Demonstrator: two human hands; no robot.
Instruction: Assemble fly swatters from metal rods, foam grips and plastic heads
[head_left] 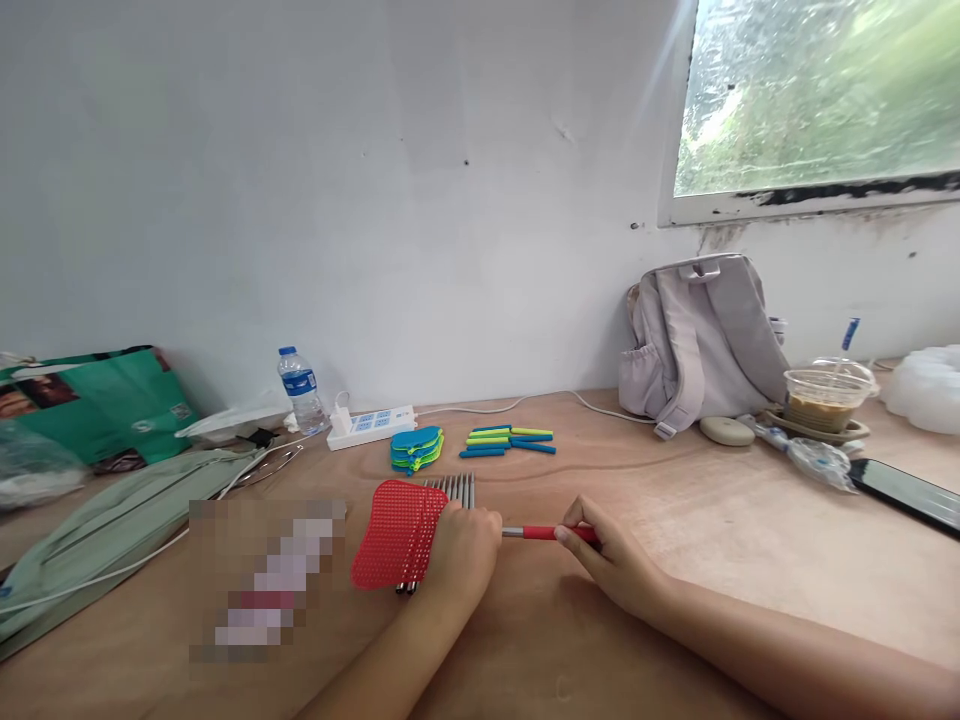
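Here, the left hand [466,548] is curled over the inner end of a red mesh paddle [391,535], its fingertips hidden, while the right hand [611,552] pinches a red grip [538,533] on a thin metal shaft [513,532] running in between. The paddle sits left of centre, on the near side; whether it is joined to the shaft cannot be seen under the fist. Metal rods [466,487] lie side by side beneath paddle and hand, which partly block them. Just beyond are a stack of blue and green paddles [416,450] and, to its right, blue and green grips [495,438]. Farther left stand a white power strip [371,427] and a blue-capped bottle [300,388]. At the far right a clear cup [826,395] holds a brown drink and a straw, beside an upright grey backpack [697,340]; a dark phone [911,495] lies nearer. A green bag [105,400] fills the far left. The brown tabletop [570,640] meets a pale wall [450,250], with a window [817,95] upper right.
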